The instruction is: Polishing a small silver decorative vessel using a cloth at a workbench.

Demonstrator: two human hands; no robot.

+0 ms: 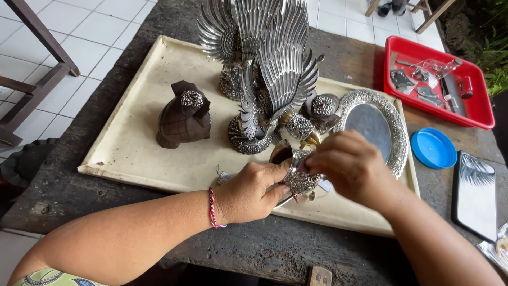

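We look down on a dark, rough stone desk (106,175) that carries a wide cream-coloured rectangular tray (132,143). Near the tray's front edge, two bare hands meet over a small ornate silver cup-shaped piece with embossed filigree (300,180).

The left hand (251,193), with a red braided bracelet (212,207) at the wrist, cradles the piece from below; its grip is closed around the silver, thumb pressed along the side. The right hand (352,167) comes in from above, its fingertips pinched together on the top of the same piece. A small tag on a thread (225,177) lies on the tray just beside the left hand.

Behind the hands stands a tall silver bird sculpture with spread, feathered wings (275,69). To its left sits a dark brown carved wooden figure with a silver ornament on top (184,116). To its right we see a small round silver lidded box set with a red stone (323,108), and beside that an oval silver dish with an ornate rim (375,130).

Off the tray, at the right, rest a round blue plastic lid (434,148), a red plastic tray holding small metal tools (479,108), and a flat black rectangular slab with a feather pattern (474,193).
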